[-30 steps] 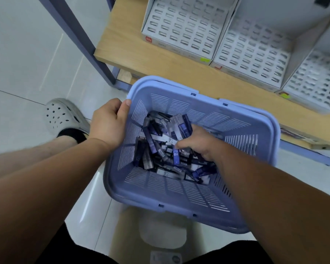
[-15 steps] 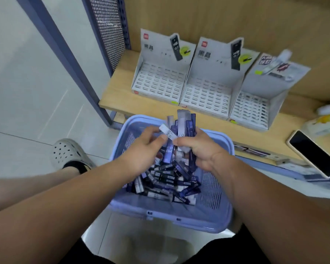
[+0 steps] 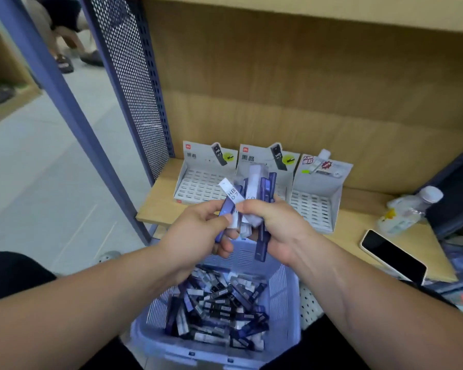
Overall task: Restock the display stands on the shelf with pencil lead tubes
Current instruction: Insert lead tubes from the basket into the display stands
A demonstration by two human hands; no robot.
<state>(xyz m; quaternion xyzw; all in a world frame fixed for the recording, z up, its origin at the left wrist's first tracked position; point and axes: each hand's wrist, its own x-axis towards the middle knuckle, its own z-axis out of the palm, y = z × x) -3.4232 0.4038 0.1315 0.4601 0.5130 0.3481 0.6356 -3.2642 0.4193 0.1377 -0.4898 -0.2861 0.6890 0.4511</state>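
Note:
My right hand (image 3: 278, 228) grips a bunch of pencil lead tubes (image 3: 262, 188), blue and white, standing upright above the basket. My left hand (image 3: 198, 233) pinches one tube marked HB (image 3: 231, 194) at the left of that bunch. Below them a lilac plastic basket (image 3: 286, 311) holds several more loose tubes (image 3: 219, 308). Three white display stands sit on the wooden shelf behind the hands: a left stand (image 3: 198, 182), a middle stand (image 3: 281, 158) mostly hidden by the bunch, and a right stand (image 3: 313, 206). Their slotted trays look empty.
A phone (image 3: 393, 256) lies on the shelf (image 3: 155, 206) at the right, with a plastic bottle (image 3: 409, 209) behind it. A blue perforated shelf post (image 3: 134, 84) stands to the left. Another person's feet (image 3: 70, 60) show on the tiled floor far left.
Both hands rose higher with the tubes, away from the basket. The view tilted up, showing more of the shelf back. A second ago my left hand held the basket rim and my right dug inside.

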